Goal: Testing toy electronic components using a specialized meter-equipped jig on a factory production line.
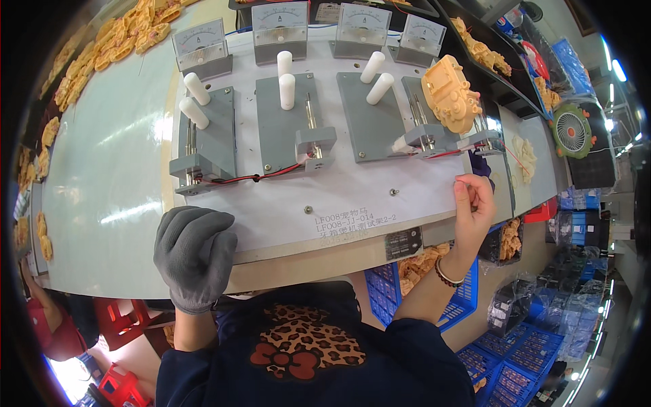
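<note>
My left hand [194, 256], in a grey glove, is closed with its fingers curled at the near left edge of a test board [271, 234]. Nothing shows in its grip. My right hand [476, 203] is bare and hovers by the board's right edge, fingers bent and thumb against the index finger. I see nothing between them. Beyond it an orange plastic part [450, 95] sits tilted on the rightmost fixture [425, 130]. Three other grey fixtures, the left one [220, 129] among them, carry upright white pegs [287, 91] and metal pins.
Several analog meters [280, 26] line the board's back. Red and black wires [256, 178] run between fixtures. Orange parts [129, 34] lie piled far left; more fill a black tray [485, 54]. A dark purple cloth-like thing [483, 168] lies behind my right hand. Blue crates [383, 292] stand below.
</note>
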### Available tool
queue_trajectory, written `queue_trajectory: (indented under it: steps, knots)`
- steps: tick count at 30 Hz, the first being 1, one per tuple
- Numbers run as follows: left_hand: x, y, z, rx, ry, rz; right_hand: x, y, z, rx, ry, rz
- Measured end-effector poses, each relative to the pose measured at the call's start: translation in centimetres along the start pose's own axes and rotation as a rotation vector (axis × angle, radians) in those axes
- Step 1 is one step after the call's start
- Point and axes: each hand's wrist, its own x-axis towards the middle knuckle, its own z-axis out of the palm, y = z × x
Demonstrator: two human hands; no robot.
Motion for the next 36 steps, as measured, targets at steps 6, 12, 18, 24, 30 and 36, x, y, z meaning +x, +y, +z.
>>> queue_trajectory:
  steps: [6, 12, 18, 24, 30, 36]
  knots:
    - [0.7, 0.5, -0.9, -0.032, -0.004, 0.011, 0.0, 0.5, -0.7, -0.052, -0.019, -0.023]
    - [11.1, 5.8, -2.8, -0.015, -0.265, 0.664, 3.2, -3.1, 2.2, 0.311, 0.173, -0.045]
    - [21.5, 9.1, 10.6, 0.212, -0.574, 0.839, 3.1, -1.3, 2.3, 0.367, 0.234, -0.167]
    - [27.2, 12.4, 16.2, 0.404, -0.955, 0.956, 3.2, -1.5, 1.9, 0.312, 0.193, -0.230]
    - [30.1, 13.3, 16.0, 0.404, -1.070, 1.064, 2.7, -1.2, 1.6, 0.327, 0.177, -0.172]
    - [43.1, 8.0, 11.1, 0.517, -0.437, 1.179, 3.0, -2.5, 1.8, 0.371, 0.158, -0.158]
